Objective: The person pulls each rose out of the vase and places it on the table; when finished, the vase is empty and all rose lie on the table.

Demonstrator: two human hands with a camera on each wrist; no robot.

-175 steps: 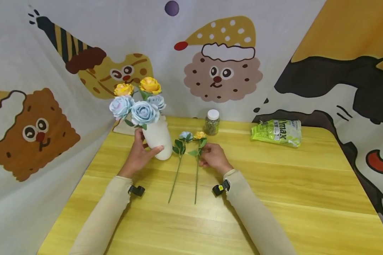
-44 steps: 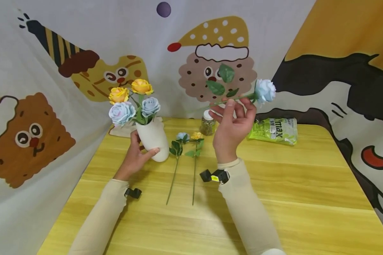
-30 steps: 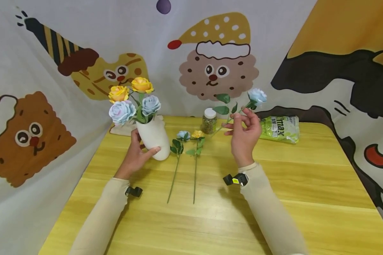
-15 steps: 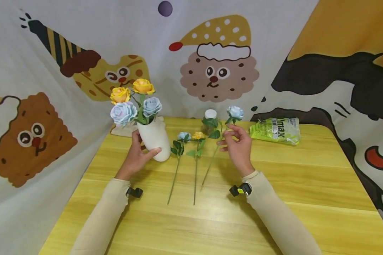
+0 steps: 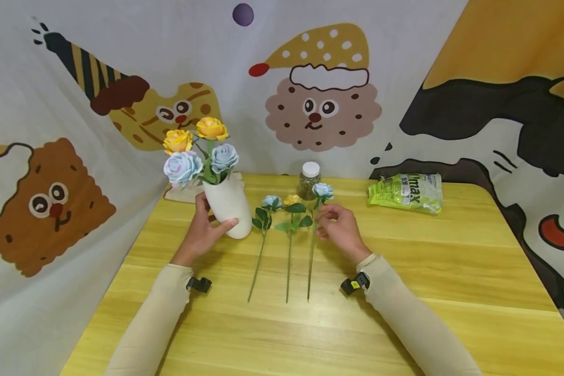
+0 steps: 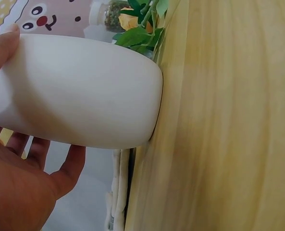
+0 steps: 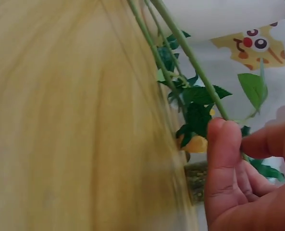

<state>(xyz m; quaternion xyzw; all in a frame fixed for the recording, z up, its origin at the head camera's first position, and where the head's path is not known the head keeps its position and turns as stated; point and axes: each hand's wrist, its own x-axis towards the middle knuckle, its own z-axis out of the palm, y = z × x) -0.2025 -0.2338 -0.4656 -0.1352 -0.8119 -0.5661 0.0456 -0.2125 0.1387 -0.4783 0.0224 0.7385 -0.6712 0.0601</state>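
My left hand (image 5: 202,230) grips the white vase (image 5: 227,206) round its side, fingers behind and thumb in front; the vase (image 6: 80,91) leans slightly. Out of its mouth stand two yellow roses (image 5: 211,128) and two blue roses (image 5: 182,168). My right hand (image 5: 340,230) pinches the green stem (image 7: 195,62) of a single blue rose (image 5: 322,190) just below its bloom. That rose points toward the back, close over the table. Left of it lie a yellow rose (image 5: 289,261) and another blue rose (image 5: 271,202), their stems roughly side by side.
A jar with a white lid (image 5: 310,180) stands behind the roses. Farther right lies a green packet (image 5: 406,193). Some pale cloth (image 5: 183,193) is behind the vase. A printed curtain (image 5: 244,62) hangs along the back of the wooden table (image 5: 404,292).
A blue rose has come out of the vase in my right hand, swung up to the right, then down beside the lying yellow rose. My left hand keeps hold of the vase.
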